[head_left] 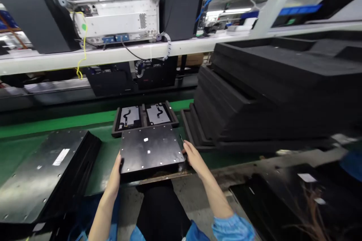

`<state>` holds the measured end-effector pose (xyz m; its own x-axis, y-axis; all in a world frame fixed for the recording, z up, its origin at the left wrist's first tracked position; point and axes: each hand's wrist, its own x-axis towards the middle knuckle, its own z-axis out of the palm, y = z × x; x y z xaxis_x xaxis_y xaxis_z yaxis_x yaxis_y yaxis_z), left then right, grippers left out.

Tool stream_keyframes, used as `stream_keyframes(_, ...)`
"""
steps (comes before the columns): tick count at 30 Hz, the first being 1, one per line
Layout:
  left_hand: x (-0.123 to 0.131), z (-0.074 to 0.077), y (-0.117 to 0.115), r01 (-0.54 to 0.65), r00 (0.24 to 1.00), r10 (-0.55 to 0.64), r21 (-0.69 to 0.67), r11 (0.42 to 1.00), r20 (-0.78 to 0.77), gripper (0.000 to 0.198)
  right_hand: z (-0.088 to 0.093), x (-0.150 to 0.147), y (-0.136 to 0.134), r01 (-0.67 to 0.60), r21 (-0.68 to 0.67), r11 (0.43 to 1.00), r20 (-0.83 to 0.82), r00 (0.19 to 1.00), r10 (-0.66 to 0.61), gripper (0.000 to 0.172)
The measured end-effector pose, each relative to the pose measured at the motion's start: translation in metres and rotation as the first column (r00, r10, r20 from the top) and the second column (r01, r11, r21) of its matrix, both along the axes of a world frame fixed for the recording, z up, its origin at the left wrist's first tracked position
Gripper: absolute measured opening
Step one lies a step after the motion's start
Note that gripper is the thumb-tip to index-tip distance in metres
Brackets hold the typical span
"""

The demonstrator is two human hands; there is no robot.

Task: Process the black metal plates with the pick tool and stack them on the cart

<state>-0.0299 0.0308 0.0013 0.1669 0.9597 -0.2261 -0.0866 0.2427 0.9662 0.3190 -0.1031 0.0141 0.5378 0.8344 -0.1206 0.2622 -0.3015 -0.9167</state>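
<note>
A flat black panel (161, 147) lay at the middle of the front edge of the green worktop (109, 147), its face dotted with small holes along the borders and two small white patches near its centre. The left hand (114, 175) rested along the panel's left side; its fingers were partly hidden, and whether they gripped could not be told. The right hand (195, 158), just beside the panel's right side, had thumb and fingertips closed on a thin, dark-tipped piece (181, 137), too small to identify. Directly behind the panel, toward the worktop's back edge, a dark tray (116, 134) held two flat grey pieces (134, 113) side by side, each bearing a curved dark strip. A stack of black panels (36, 173) with a white label (61, 157) occupied the front left corner, well apart from the left hand. To the right, black trays (226, 116) were piled high. Above the back edge, a white shelf (192, 48) carried a metal instrument (118, 22), with a yellow cable (84, 45) hanging down in front.
</note>
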Motion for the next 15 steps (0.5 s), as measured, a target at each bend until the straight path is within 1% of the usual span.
stream_keyframes(1,-0.001,-0.004,-0.001,-0.014,0.999,0.016,-0.036,0.999,0.037,0.057,0.002,-0.003,-0.004,0.031,-0.001,1.0,0.04,0.999,-0.031,0.089)
stream_keyframes(3,-0.003,-0.008,0.0,-0.04,0.996,0.046,-0.093,0.995,0.071,0.052,0.008,-0.011,-0.01,0.061,0.059,0.996,0.172,0.983,-0.07,0.092)
stream_keyframes(4,-0.003,-0.007,0.001,-0.048,0.995,0.058,-0.118,0.992,0.079,0.05,0.013,-0.015,-0.01,0.06,0.102,0.993,0.238,0.968,-0.083,0.093)
stream_keyframes(5,-0.003,-0.005,0.003,-0.057,0.994,0.069,-0.145,0.988,0.082,0.048,0.017,-0.017,-0.009,0.048,0.139,0.989,0.271,0.959,-0.084,0.093)
stream_keyframes(6,-0.002,-0.002,0.005,-0.063,0.994,0.077,-0.177,0.982,0.078,0.047,0.021,-0.019,-0.006,0.028,0.162,0.986,0.238,0.969,-0.067,0.092)
stream_keyframes(8,0.002,0.007,0.009,-0.067,0.995,0.084,-0.24,0.968,0.06,0.045,0.027,-0.02,0.007,-0.016,0.17,0.985,0.018,1.0,0.013,0.093)
stream_keyframes(10,0.006,0.016,0.011,-0.071,0.995,0.087,-0.269,0.961,0.049,0.044,0.027,-0.019,0.024,-0.052,0.171,0.984,-0.214,0.973,0.089,0.094)
stream_keyframes(11,0.009,0.02,0.011,-0.075,0.994,0.092,-0.268,0.961,0.052,0.043,0.026,-0.019,0.032,-0.058,0.172,0.983,-0.288,0.952,0.106,0.095)
stream_keyframes(13,0.013,0.026,0.01,-0.087,0.992,0.106,-0.249,0.965,0.064,0.043,0.021,-0.021,0.044,-0.036,0.172,0.984,-0.358,0.929,0.096,0.098)
stream_keyframes(15,0.016,0.029,0.008,-0.106,0.99,0.123,-0.22,0.97,0.069,0.041,0.018,-0.026,0.049,0.009,0.178,0.984,-0.406,0.911,0.065,0.1)
